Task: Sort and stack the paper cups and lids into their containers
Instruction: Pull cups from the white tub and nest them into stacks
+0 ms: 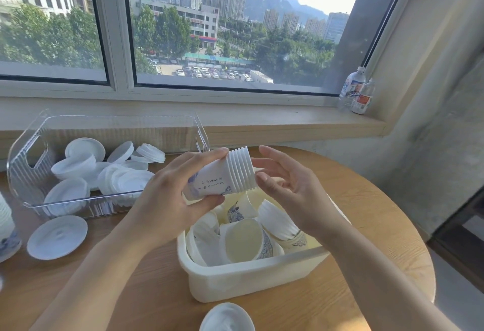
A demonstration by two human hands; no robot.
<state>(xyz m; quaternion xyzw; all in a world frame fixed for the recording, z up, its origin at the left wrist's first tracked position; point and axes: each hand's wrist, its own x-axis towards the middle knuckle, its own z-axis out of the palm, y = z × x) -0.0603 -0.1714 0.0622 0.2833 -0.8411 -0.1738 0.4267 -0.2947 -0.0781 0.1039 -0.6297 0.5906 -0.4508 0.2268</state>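
the left hand (167, 197) grips a stack of nested paper cups (222, 173), thumb underneath and fingers curled over the top, holding it on its side above the white bin (235, 278). the stack's ribbed rims point toward the right hand (288, 186), which hovers just beside them with fingers spread and relaxed, holding nothing; whether a fingertip touches the rims cannot be told. blue print shows on the outermost cup.

the white bin sits on the round wooden tabletop (366, 199) below the hands and holds loose paper cups lying at mixed angles, among them a short nested stack (280, 223) leaning near the right wrist and a single cup (246, 239) on its side with its open mouth facing the camera.

to the left stands a clear plastic container (31, 163) filled with a jumble of white lids (78, 165). one lid (57, 236) lies flat on the tabletop just in front of it, and another lid (226, 317) shows at the bottom edge. a further cup stack (7, 228) is cut off at the left edge. two plastic bottles (356, 92) stand on the window sill (262, 118).
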